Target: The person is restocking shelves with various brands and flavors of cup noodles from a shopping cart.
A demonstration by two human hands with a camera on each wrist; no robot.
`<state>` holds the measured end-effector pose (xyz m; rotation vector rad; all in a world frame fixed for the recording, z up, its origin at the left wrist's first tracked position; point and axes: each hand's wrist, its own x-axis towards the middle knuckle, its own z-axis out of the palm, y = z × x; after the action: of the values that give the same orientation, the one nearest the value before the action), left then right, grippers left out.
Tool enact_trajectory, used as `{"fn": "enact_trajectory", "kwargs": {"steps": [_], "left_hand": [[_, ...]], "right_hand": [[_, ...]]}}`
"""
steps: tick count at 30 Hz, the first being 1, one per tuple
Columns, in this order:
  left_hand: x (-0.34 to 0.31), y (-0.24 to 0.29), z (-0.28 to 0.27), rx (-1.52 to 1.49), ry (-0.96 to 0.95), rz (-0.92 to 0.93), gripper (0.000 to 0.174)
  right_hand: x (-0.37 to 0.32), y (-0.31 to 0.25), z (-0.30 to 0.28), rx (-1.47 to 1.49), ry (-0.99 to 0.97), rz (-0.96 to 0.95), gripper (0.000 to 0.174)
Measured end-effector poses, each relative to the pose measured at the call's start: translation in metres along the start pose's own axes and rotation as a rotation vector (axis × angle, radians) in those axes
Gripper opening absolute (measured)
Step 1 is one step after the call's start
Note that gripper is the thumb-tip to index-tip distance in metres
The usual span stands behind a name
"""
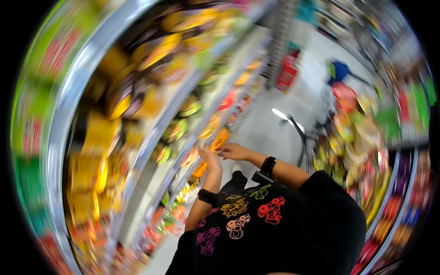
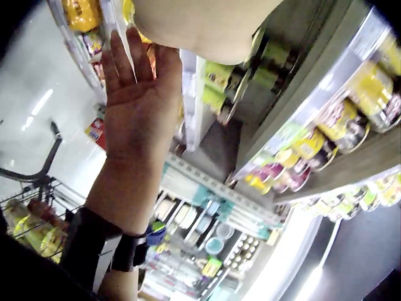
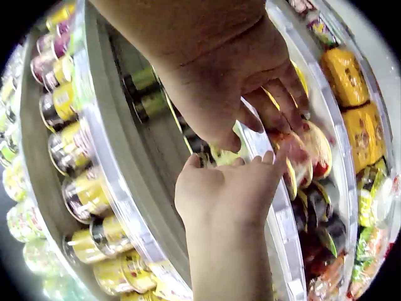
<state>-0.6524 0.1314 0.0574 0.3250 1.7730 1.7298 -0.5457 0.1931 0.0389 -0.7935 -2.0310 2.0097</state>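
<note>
In the head view, my left hand (image 1: 210,160) reaches to the edge of a low shelf, beside my right hand (image 1: 233,150). In the right wrist view, my left hand (image 3: 225,194) stretches its index finger to several round-lidded tubs with red and pale lids (image 3: 313,150); its other fingertips lie along the shelf edge. My right hand (image 3: 250,81) hangs above these tubs, fingers loosely bent. The left wrist view shows the right palm (image 2: 135,116) with its fingers straight and no object on it. Orange packs (image 1: 220,138) lie close to both hands.
Shelves with yellow tubs (image 1: 87,172) rise on the left. A wire shopping cart (image 2: 62,200) filled with packaged goods stands to the right. Further along the pale floor (image 1: 266,119) is a red box (image 1: 287,71). More stocked shelves (image 1: 394,206) line the right side.
</note>
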Motion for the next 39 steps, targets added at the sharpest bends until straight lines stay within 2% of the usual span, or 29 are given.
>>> {"fn": "enact_trajectory", "kwargs": {"steps": [1, 4, 5, 9, 12, 13, 15, 16, 18, 19, 20, 22, 23, 24, 26, 27, 29, 30, 31, 32, 34, 35, 36, 38, 39], "left_hand": [[-0.007, -0.005, 0.020, 0.104, -0.028, -0.088, 0.066], [-0.026, -0.052, 0.081, 0.125, -0.396, -0.113, 0.062], [-0.038, -0.062, 0.104, 0.147, -0.539, -0.179, 0.055], [-0.160, -0.048, 0.196, 0.337, -1.062, -0.137, 0.045], [-0.234, -0.075, 0.236, 0.352, -1.523, 0.027, 0.047], [-0.258, -0.079, 0.243, 0.388, -1.644, 0.020, 0.047], [-0.309, -0.085, 0.254, 0.457, -1.868, 0.017, 0.045], [-0.325, -0.100, 0.261, 0.535, -1.890, -0.069, 0.045], [-0.348, -0.134, 0.269, 0.697, -1.900, -0.236, 0.045], [-0.363, -0.142, 0.272, 0.777, -1.871, -0.378, 0.052], [-0.367, -0.159, 0.280, 0.823, -1.909, -0.358, 0.054], [-0.386, -0.164, 0.294, 0.908, -1.971, -0.318, 0.059], [-0.389, -0.165, 0.293, 0.920, -1.899, -0.380, 0.065], [-0.399, -0.159, 0.295, 0.965, -1.884, -0.362, 0.065], [-0.412, -0.154, 0.303, 1.059, -1.844, -0.326, 0.066], [-0.416, -0.153, 0.305, 1.018, -1.837, -0.365, 0.068], [-0.419, -0.165, 0.312, 0.934, -1.988, -0.257, 0.065], [-0.419, -0.170, 0.312, 0.891, -2.061, -0.208, 0.063], [-0.423, -0.166, 0.308, 0.911, -2.061, -0.036, 0.065], [-0.426, -0.162, 0.305, 0.893, -2.118, 0.005, 0.067], [-0.425, -0.157, 0.300, 0.851, -2.220, 0.087, 0.071], [-0.408, -0.194, 0.298, 0.767, -2.259, 0.054, 0.076], [-0.410, -0.191, 0.294, 0.726, -2.294, 0.289, 0.080], [-0.411, -0.185, 0.286, 0.645, -2.351, 0.557, 0.084], [-0.415, -0.175, 0.283, 0.751, -2.389, 0.515, 0.087]], "right_hand": [[-0.025, 0.000, -0.019, -0.082, 0.115, 0.068, 0.035], [-0.109, 0.014, -0.076, -0.170, 0.361, 0.133, 0.036], [-0.135, 0.029, -0.085, -0.242, 0.533, 0.097, 0.035], [-0.274, 0.029, -0.100, 0.119, 1.034, 0.187, 0.031], [-0.355, 0.059, -0.081, 0.449, 1.463, -0.018, 0.028], [-0.380, 0.065, -0.074, 0.606, 1.552, -0.003, 0.024], [-0.420, 0.091, -0.061, 0.755, 1.875, -0.046, 0.021], [-0.435, 0.111, -0.056, 0.816, 2.034, -0.058, 0.020], [-0.465, 0.145, -0.045, 0.768, 2.207, 0.062, 0.019], [-0.478, 0.132, -0.042, 0.832, 2.257, 0.168, 0.020], [-0.485, 0.168, -0.041, 0.777, 2.267, 0.255, 0.027], [-0.503, 0.156, -0.041, 0.763, 2.183, 0.545, 0.037], [-0.506, 0.174, -0.044, 0.771, 2.157, 0.543, 0.053], [-0.512, 0.168, -0.050, 0.783, 2.100, 0.507, 0.048], [-0.517, 0.158, -0.056, 1.081, 2.038, 0.235, 0.055], [-0.524, 0.152, -0.060, 1.056, 2.016, 0.185, 0.059], [-0.532, 0.149, -0.066, 1.019, 1.970, 0.086, 0.067], [-0.533, 0.155, -0.068, 1.015, 1.941, 0.165, 0.065], [-0.535, 0.166, -0.069, 1.002, 1.909, 0.249, 0.063], [-0.538, 0.178, -0.071, 0.985, 1.872, 0.334, 0.061], [-0.543, 0.194, -0.066, 1.110, 1.799, 0.212, 0.055], [-0.543, 0.193, -0.059, 1.159, 1.779, 0.125, 0.052], [-0.545, 0.188, -0.053, 1.208, 1.763, 0.041, 0.048], [-0.543, 0.178, -0.046, 1.259, 1.797, 0.005, 0.047], [-0.539, 0.178, -0.044, 1.267, 1.834, 0.012, 0.047]]}}
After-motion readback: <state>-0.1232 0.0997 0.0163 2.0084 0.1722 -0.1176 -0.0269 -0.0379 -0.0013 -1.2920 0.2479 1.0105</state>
